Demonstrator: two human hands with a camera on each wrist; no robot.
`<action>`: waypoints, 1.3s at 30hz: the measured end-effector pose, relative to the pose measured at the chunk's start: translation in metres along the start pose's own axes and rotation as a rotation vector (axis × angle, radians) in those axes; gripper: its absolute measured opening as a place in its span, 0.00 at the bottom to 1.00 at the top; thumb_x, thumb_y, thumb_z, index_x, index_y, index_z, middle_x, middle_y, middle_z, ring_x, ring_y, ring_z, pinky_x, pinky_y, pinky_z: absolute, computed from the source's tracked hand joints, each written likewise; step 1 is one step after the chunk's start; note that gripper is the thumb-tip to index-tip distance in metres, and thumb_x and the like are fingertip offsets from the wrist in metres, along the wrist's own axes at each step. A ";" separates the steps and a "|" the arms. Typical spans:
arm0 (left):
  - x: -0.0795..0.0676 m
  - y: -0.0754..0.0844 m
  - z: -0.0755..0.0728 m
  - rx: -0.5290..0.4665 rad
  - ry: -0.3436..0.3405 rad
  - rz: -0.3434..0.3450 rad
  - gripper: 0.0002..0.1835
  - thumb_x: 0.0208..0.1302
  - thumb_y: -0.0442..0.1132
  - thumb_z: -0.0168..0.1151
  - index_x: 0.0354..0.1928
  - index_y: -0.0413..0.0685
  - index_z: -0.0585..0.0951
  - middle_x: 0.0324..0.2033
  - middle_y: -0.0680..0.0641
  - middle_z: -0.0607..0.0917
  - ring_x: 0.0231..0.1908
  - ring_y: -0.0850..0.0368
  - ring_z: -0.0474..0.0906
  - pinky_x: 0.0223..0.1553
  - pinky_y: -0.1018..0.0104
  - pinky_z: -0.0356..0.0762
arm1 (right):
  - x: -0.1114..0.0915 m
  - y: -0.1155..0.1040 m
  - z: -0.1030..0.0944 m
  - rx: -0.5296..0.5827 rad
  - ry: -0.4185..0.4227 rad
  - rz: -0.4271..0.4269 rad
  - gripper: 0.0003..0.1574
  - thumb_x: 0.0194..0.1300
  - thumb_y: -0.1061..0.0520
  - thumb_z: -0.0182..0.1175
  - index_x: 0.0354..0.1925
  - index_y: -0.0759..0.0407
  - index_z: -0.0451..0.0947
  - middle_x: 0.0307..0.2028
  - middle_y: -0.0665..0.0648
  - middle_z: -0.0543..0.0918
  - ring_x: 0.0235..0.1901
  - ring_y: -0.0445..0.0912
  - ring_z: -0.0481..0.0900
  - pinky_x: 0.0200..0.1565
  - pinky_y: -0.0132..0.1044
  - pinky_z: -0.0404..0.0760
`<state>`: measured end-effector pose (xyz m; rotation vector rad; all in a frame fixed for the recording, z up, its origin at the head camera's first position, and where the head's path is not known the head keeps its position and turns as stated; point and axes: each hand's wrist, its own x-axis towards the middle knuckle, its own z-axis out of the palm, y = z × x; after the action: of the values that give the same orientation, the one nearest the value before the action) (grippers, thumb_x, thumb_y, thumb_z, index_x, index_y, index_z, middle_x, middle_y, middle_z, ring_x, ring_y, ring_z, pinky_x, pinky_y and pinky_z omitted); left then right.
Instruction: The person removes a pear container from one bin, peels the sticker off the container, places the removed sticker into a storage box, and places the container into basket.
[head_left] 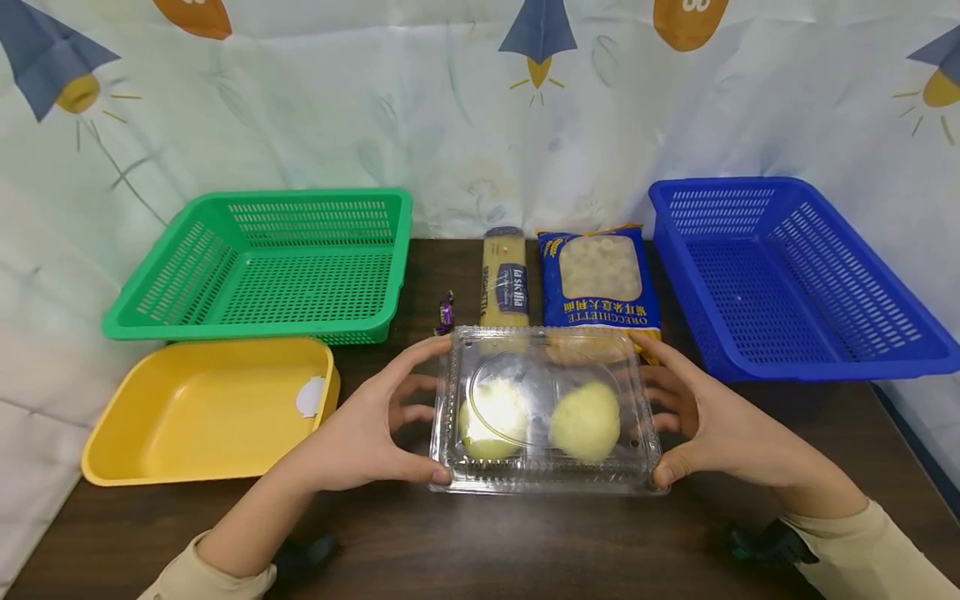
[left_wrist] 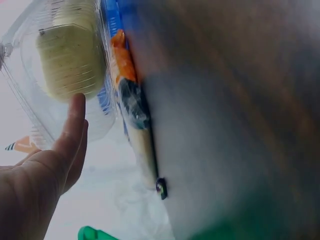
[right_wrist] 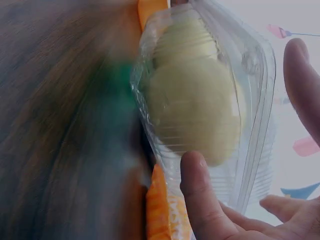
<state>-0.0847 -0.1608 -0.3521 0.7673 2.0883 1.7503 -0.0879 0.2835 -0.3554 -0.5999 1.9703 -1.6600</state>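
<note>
Both hands hold a lidded clear plastic clamshell box (head_left: 536,479) raised over the table, one at each side. Inside it lie two pale yellow-green round pieces of food (head_left: 585,422), blurred by glare on the lid. My left hand (head_left: 375,421) grips the left end, its thumb at the near corner and its fingers along the side. The right hand (head_left: 708,421) grips the opposite end in the same way. In the left wrist view a fingertip touches the box wall (left_wrist: 102,55) near one piece. A right fingertip presses the box's ribbed side (right_wrist: 172,165) in the right wrist view.
Behind the box lie a spaghetti pack (head_left: 506,283), a blue orecchiette bag (head_left: 600,275) and a small purple-wrapped candy (head_left: 446,313). At the left are a green basket (head_left: 258,332) and a yellow tub (head_left: 210,479); a blue basket (head_left: 840,367) stands at the right.
</note>
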 end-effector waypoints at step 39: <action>-0.025 0.047 -0.123 -0.148 0.051 0.348 0.56 0.47 -0.01 0.55 0.83 0.23 0.54 0.85 0.32 0.53 0.72 0.37 0.70 0.62 0.59 0.82 | 0.124 -0.080 0.044 0.054 0.094 -0.120 0.70 0.63 0.63 0.82 0.86 0.24 0.55 0.82 0.45 0.62 0.80 0.45 0.61 0.60 0.42 0.82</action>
<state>-0.1229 -0.2693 -0.2839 1.1038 1.9160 2.0955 -0.1561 0.1606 -0.2936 -0.6421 1.9821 -1.8393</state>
